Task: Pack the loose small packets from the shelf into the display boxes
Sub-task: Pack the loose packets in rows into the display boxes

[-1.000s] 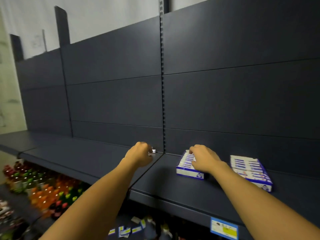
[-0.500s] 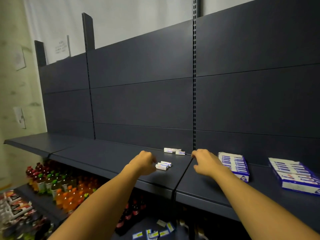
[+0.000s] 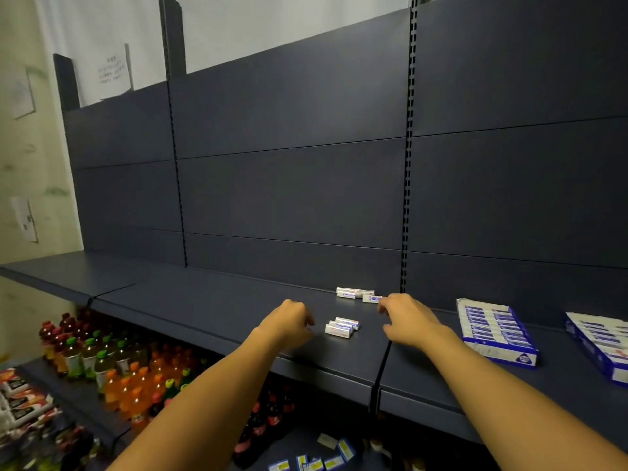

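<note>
You stand in shop. Long dark metal shelf [image 3: 210, 300] runs along wall, with slotted posts [image 3: 409, 137] and flat back panels like store racks. Rows of drink bottles [image 3: 112, 365] with green and orange caps sit on lower shelf, many of same kind. Small price tags [image 3: 345, 448] clipped on bottom shelf edge. Blue and white display boxes [image 3: 492, 331] hold goods for sale. Snack packs [image 3: 23, 399] stacked at far left.

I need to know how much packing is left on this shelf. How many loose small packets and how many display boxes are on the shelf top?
Loose small packets, near cluster: 3
Loose small packets, back cluster: 3, as far as I can tell
Display boxes: 2, the nearer box and the box cut off at the right edge
Total: 8
</note>
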`<state>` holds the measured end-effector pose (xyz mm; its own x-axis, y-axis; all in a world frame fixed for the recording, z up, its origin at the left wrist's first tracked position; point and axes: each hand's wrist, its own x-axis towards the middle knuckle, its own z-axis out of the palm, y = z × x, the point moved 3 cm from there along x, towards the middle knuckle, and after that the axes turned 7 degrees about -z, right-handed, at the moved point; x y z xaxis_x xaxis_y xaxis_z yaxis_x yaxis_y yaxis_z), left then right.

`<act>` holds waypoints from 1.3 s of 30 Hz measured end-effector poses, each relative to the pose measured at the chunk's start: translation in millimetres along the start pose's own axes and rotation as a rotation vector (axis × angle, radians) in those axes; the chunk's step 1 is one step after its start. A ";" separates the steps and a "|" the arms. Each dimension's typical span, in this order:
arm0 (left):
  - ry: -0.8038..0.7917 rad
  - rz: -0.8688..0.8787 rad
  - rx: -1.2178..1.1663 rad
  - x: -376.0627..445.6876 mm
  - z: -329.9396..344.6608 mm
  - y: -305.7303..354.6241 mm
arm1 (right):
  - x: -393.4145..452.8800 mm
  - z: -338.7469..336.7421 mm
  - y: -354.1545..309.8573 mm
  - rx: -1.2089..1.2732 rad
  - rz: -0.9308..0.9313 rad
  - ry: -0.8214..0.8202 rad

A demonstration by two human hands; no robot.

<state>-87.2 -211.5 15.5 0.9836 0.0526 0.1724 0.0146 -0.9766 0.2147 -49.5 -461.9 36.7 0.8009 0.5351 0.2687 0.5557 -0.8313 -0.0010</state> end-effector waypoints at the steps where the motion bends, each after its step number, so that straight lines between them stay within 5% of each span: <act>1: -0.004 0.001 0.001 7.0 1.3 -1.9 | 6.9 4.0 0.9 -0.001 0.005 -0.012; 10: -0.044 0.095 0.079 77.2 5.5 -2.6 | 72.3 24.0 18.6 0.047 0.032 -0.048; 22: -0.228 0.306 -0.109 129.7 27.1 36.5 | 105.2 37.2 41.5 0.071 0.081 -0.076; 30: -0.212 0.359 0.028 153.3 20.3 21.5 | 115.7 23.2 35.3 0.277 0.103 -0.041; 35: -0.179 0.331 0.068 164.9 20.8 -1.5 | 117.4 28.9 5.6 0.408 0.072 -0.341; 39: -0.176 0.313 0.066 167.9 23.6 -13.3 | 121.1 38.8 -8.9 0.477 0.081 -0.394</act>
<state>82.0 -194.6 19.0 0.9581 -0.2821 0.0505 -0.2861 -0.9514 0.1138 51.2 -383.9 31.9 0.8160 0.5643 -0.1255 0.4555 -0.7613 -0.4615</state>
